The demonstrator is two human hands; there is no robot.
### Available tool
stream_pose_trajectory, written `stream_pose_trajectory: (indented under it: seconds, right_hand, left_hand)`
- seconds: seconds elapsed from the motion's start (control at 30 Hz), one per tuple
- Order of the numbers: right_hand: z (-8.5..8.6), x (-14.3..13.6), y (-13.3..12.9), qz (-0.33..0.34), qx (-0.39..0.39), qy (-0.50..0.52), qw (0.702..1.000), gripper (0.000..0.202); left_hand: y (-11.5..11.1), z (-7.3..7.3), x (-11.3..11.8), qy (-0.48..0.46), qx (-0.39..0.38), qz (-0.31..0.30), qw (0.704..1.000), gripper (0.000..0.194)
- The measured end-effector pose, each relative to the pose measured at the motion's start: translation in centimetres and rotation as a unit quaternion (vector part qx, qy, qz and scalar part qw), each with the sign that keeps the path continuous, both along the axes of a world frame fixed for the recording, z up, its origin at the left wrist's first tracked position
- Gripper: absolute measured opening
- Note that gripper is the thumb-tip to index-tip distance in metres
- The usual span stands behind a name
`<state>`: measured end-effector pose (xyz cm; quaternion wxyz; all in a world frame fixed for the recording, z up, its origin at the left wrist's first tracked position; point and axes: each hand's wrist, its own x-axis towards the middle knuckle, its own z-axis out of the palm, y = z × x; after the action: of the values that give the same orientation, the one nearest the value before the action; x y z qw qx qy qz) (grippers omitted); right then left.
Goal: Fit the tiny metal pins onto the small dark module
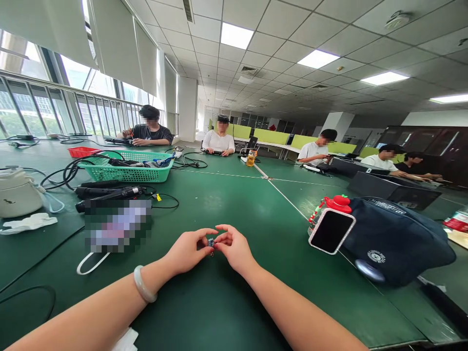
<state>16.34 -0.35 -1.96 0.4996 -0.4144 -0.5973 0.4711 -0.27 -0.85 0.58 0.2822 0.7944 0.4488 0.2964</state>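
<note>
Facing inward | left hand, right hand | both pinching bluish object

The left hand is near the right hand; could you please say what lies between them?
In the head view, a small bluish object is held between the left hand and the right hand.

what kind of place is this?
Likely an open-plan office or shared workroom: yellow-green partitions stand in the background, light panels are set into a tiled ceiling, and several people sit at a large green table.
</note>
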Motion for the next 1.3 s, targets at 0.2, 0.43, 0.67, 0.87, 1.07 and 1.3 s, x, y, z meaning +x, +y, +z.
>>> stream_pose_trajectory:
  seconds: [0.2, 0.43, 0.67, 0.87, 1.07, 1.3]
  right_hand:
    - [0.3, 0.1, -0.3, -0.003, 0.016, -0.042, 0.999, 0.042]
    - [0.0, 0.1, -0.2, -0.008, 0.026, -0.051, 0.998, 0.041]
    - [-0.1, 0.0, -0.1, 0.012, 0.026, -0.059, 0.998, 0.044]
    - [0.3, 0.1, -0.5, 0.023, 0.040, -0.087, 0.995, 0.045]
    - [0.6, 0.1, -0.9, 0.034, 0.077, -0.136, 0.987, 0.046]
    - [0.8, 0.0, -1.0, 0.029, 0.080, -0.156, 0.984, 0.051]
  left_hand:
    - [-0.2, 0.3, 0.0, 0.027, 0.015, -0.008, 0.999, 0.038]
    - [-0.4, 0.7, 0.1, 0.051, 0.014, -0.014, 0.998, 0.041]
    - [-0.3, 0.7, -0.1, 0.054, 0.017, -0.026, 0.998, 0.041]
    - [-0.2, 0.6, -0.3, 0.055, 0.014, -0.046, 0.997, 0.040]
    - [-0.4, 0.7, -0.2, 0.087, 0.023, -0.056, 0.994, 0.034]
    - [-0.7, 1.1, 0.0, 0.099, 0.039, -0.049, 0.993, 0.035]
